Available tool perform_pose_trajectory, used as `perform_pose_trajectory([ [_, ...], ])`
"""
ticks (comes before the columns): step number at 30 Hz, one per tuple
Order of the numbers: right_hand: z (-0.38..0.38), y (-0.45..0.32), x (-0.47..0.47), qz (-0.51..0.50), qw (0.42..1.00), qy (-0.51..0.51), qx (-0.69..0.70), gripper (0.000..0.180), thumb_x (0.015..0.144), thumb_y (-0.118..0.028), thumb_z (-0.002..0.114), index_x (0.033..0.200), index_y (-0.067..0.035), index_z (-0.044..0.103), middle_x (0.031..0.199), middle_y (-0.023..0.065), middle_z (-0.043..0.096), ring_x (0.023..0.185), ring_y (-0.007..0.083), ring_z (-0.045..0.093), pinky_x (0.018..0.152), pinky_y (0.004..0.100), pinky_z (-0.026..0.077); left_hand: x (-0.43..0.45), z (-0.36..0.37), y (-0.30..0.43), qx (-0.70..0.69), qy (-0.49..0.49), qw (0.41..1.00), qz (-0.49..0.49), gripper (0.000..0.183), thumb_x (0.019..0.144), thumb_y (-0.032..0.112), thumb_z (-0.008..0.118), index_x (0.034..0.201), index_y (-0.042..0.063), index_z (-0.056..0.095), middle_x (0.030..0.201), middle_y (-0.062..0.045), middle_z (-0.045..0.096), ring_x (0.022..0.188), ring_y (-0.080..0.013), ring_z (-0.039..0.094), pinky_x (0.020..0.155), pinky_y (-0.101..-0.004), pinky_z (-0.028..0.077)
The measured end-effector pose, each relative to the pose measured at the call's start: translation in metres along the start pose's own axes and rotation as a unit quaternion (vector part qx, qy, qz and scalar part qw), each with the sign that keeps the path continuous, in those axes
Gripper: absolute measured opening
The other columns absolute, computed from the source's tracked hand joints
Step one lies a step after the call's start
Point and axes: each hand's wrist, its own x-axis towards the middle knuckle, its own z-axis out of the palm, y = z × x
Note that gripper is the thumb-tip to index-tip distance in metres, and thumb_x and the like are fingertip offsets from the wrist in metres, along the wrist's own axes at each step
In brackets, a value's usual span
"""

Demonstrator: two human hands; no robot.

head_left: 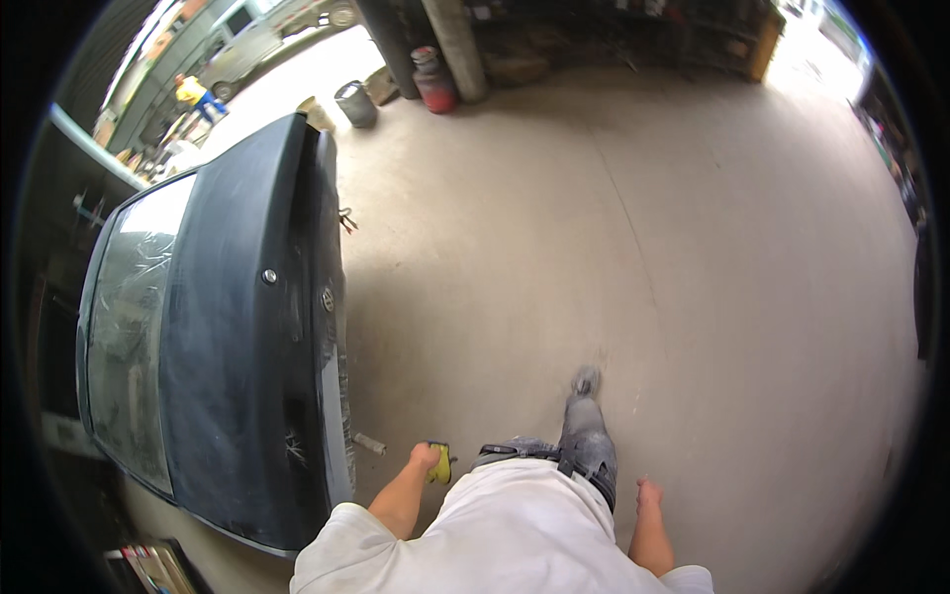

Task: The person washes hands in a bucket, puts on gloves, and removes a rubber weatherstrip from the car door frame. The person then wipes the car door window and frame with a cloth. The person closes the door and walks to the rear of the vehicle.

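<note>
My left hand [425,454] hangs beside my hip, closed around a yellow-green object with dark edges [441,463], whose exact kind I cannot tell. My right hand [649,491] hangs low on the other side, away from any object; its fingers look curled, but blur hides whether something small is in them. To the left stands the rear of a dark car [230,319], its paint dull and patchy, with a round lock and a round badge. Plastic film seems to lie over its rear window [133,327].
A pale roll or tube [369,444] lies on the concrete floor near the bumper. A red and grey canister [433,82] and a bucket [356,104] stand by the pillars. A person in yellow [191,93] is outside near a van [245,44]. A box of items [152,568] sits lower left.
</note>
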Motion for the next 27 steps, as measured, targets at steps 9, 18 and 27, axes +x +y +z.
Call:
perform_pose_trajectory([
  [9,0.044,-0.467,0.029,-0.341,0.93,-0.078,-0.112,0.036,0.076,-0.021,0.063,0.102,0.005,0.064,0.102,0.0216,0.065,0.095,0.0317,0.061,0.083,0.0419,0.047,0.009,0.0,0.13,-0.143,0.015,0.983,-0.111,0.042,0.076,0.032,0.056,0.104,0.002,0.067,0.109,-0.02,0.064,0.103,-0.0319,0.061,0.087,-0.0371,0.049],
  [18,0.146,-0.722,0.013,-0.387,0.881,-0.126,-0.241,0.037,0.079,-0.027,0.065,0.092,0.007,0.066,0.088,0.0198,0.068,0.083,0.0281,0.064,0.076,0.0394,0.048,0.148,-0.01,0.267,-0.137,-0.081,0.982,-0.106,0.041,0.074,0.03,0.061,0.103,0.001,0.067,0.106,-0.018,0.066,0.1,-0.0278,0.064,0.082,-0.0366,0.05],
  [27,0.204,-0.832,0.113,-0.401,0.776,-0.058,-0.484,0.033,0.076,-0.03,0.058,0.075,0.002,0.067,0.082,0.0223,0.066,0.079,0.0363,0.063,0.075,0.0425,0.049,0.251,-0.268,0.447,-0.334,0.144,0.931,-0.018,0.04,0.078,0.028,0.058,0.101,-0.003,0.065,0.098,-0.023,0.066,0.093,-0.0331,0.065,0.08,-0.0385,0.05],
])
